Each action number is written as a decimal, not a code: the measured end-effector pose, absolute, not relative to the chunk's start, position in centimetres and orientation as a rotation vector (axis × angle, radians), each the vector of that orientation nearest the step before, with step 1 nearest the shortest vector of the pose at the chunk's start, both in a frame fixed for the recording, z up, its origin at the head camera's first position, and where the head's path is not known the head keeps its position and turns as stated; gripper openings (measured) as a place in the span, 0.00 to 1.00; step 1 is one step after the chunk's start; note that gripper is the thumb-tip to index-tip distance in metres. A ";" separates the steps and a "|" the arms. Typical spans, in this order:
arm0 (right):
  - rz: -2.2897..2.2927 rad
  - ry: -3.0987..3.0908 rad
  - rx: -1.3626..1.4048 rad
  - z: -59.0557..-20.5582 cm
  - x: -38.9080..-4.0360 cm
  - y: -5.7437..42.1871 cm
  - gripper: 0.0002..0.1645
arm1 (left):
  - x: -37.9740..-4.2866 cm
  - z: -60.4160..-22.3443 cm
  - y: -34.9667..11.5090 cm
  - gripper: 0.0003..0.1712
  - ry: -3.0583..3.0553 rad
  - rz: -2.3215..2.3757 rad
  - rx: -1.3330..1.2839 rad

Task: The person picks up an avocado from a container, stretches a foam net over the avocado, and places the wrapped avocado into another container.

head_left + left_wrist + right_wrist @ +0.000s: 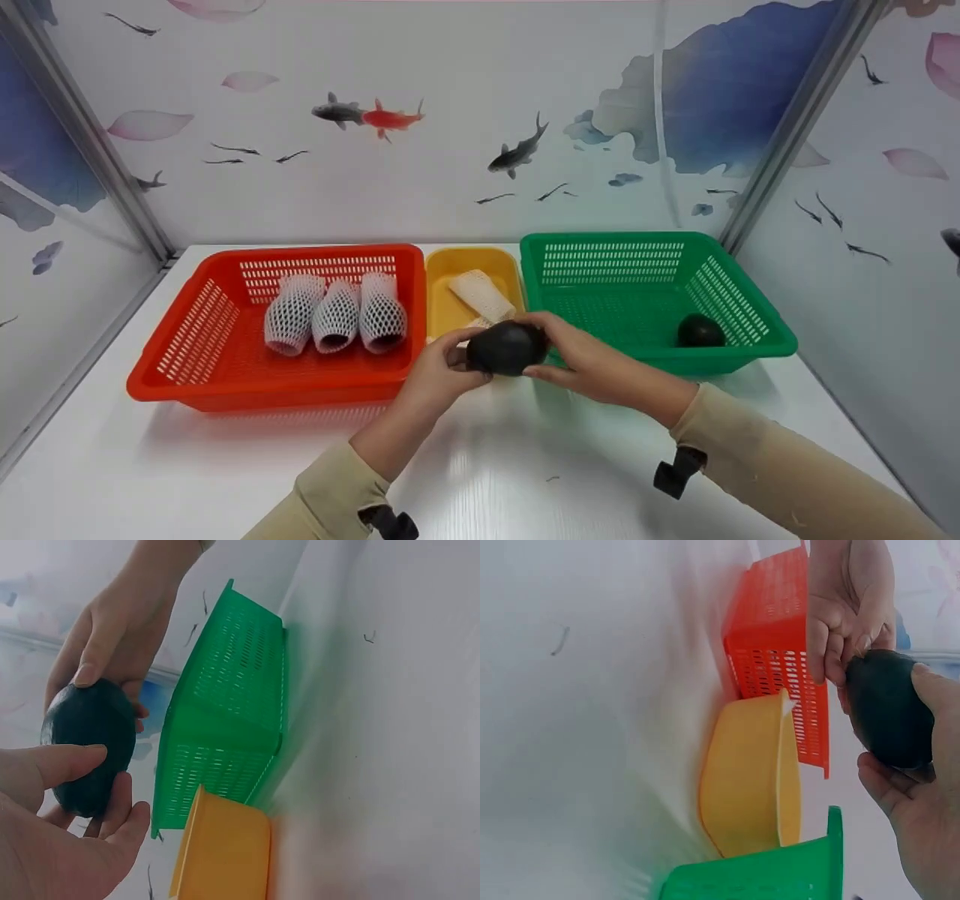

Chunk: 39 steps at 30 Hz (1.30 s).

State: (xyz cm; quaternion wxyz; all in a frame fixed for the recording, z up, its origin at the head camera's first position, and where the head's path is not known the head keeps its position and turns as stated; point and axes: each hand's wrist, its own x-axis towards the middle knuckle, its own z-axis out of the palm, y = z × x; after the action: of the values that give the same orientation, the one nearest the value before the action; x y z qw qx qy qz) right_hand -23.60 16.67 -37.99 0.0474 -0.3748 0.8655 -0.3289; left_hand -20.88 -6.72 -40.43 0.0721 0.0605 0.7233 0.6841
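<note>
Left hand (pixel 444 375) and right hand (pixel 589 361) are both on the same dark, avocado-looking fruit (pixel 506 348), fingers curled round it from either side, a bit below the middle of the head view. It's up off the bench (pixel 480 465). Yellow bin (pixel 442 296) behind has a loose white net sleeve (pixel 484 296). Red basket (pixel 225 334), left of frame: three netted pieces (pixel 336 315). Green basket (pixel 600 307), right of frame: another dark fruit (pixel 701 331), bare.

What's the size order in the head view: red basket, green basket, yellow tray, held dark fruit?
1. Red basket and green basket: too alike to rank
2. Yellow tray, partly hidden
3. Held dark fruit, smallest
</note>
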 end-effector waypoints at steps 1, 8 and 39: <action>-0.983 2.650 -1.180 -38.3 -23.5 16.7 0.39 | -20.7 -40.6 -6.8 0.32 2.162 2.051 0.173; -0.861 2.727 -1.372 -40.3 -22.9 16.5 0.41 | -19.6 -41.2 -7.4 0.31 2.085 2.005 0.128; -0.741 2.769 -1.280 -45.1 -22.3 14.3 0.34 | -20.5 -44.4 -7.7 0.27 2.476 1.520 -0.027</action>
State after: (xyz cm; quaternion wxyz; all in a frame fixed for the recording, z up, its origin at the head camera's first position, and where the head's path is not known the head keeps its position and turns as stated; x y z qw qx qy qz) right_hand -22.26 14.33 -45.10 0.0012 -0.4078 0.8820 -0.2361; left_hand -20.51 -7.68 -44.44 0.1177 -0.0092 0.8462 0.5196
